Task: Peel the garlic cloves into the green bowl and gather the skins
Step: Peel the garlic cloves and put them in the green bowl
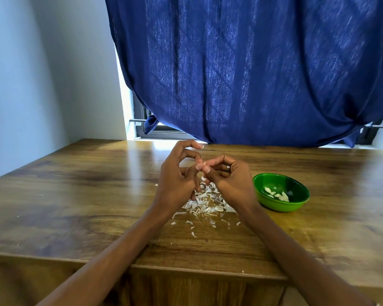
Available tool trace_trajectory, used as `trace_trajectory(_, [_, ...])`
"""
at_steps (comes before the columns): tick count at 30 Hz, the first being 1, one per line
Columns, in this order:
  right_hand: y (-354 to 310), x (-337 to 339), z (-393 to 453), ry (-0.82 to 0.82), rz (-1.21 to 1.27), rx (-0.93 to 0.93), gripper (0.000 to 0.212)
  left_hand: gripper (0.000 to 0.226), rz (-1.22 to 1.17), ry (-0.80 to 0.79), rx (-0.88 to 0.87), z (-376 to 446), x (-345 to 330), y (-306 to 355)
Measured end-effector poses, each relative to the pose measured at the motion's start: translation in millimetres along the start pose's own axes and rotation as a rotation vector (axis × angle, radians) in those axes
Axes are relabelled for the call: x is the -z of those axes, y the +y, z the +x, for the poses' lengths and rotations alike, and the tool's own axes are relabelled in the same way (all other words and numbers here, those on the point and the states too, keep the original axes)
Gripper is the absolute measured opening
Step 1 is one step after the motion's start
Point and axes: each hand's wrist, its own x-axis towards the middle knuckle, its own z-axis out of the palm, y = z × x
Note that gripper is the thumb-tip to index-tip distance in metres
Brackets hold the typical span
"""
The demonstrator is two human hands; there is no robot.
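Head view: your left hand (175,180) and right hand (228,180) meet above the brown wooden tabletop (75,195), fingers (199,166) pinching a small garlic clove (205,166). White papery skins (206,202) lie beneath. The round green bowl (296,203), right, holds peeled cloves (276,194).

No text, label, brand, number or sign can be read anywhere in this view.

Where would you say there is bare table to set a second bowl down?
Bare wood lies left of the left hand toward the wall, and beyond the green bowl toward the curtain. Crowded: the skins beneath both hands, the right hand close beside the bowl.
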Motion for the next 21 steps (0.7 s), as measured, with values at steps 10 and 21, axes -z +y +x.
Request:
trace_trajectory(10, [-1.2, -1.1, -1.4, -0.082, 0.109, -0.031, 0.011, 0.034, -0.016, -0.046, 0.018, 0.3, -0.2, -2.4])
trace_trajectory(21, [1.9, -1.4, 0.5, -0.061, 0.046, -0.014, 0.013, 0.037, 0.007, -0.025, -0.022, -2.2, -4.3, -0.1])
